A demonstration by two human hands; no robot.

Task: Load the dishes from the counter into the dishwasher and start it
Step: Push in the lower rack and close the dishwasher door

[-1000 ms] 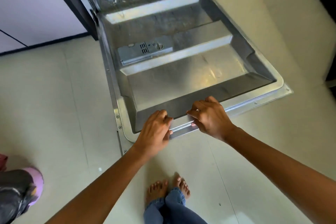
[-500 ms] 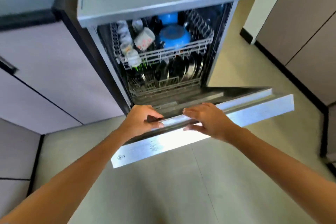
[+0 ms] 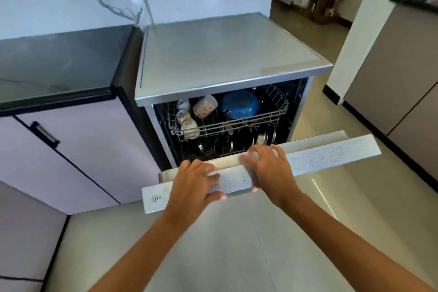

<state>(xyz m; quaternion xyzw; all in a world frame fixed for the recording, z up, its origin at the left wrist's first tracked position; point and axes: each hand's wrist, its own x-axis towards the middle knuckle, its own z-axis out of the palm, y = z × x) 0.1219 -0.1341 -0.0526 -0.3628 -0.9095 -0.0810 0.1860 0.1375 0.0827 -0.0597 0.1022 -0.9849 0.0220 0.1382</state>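
Observation:
The steel dishwasher door [image 3: 331, 154] is partly raised, its top edge with the control strip facing me. My left hand [image 3: 194, 180] grips that edge left of centre, fingers over the top and thumb underneath. My right hand [image 3: 270, 168] grips it near the middle in the same way. Behind the door the upper rack [image 3: 272, 116] holds a flowered mug [image 3: 203, 106], small white cups [image 3: 187, 118] and a blue bowl [image 3: 239, 104]. Steel plates [image 3: 265, 137] stand in the lower rack, partly hidden by the door.
The dishwasher's flat grey top [image 3: 225, 54] sits beside a black counter [image 3: 59, 61] with pale cabinet doors [image 3: 83, 149] below. Beige tall cabinets [image 3: 403, 90] stand to the right. Pale floor tiles [image 3: 237, 244] lie under my arms.
The door has swung up from lying flat to more than halfway raised, with both hands staying on its edge. My view has risen from the floor to the counter and wall.

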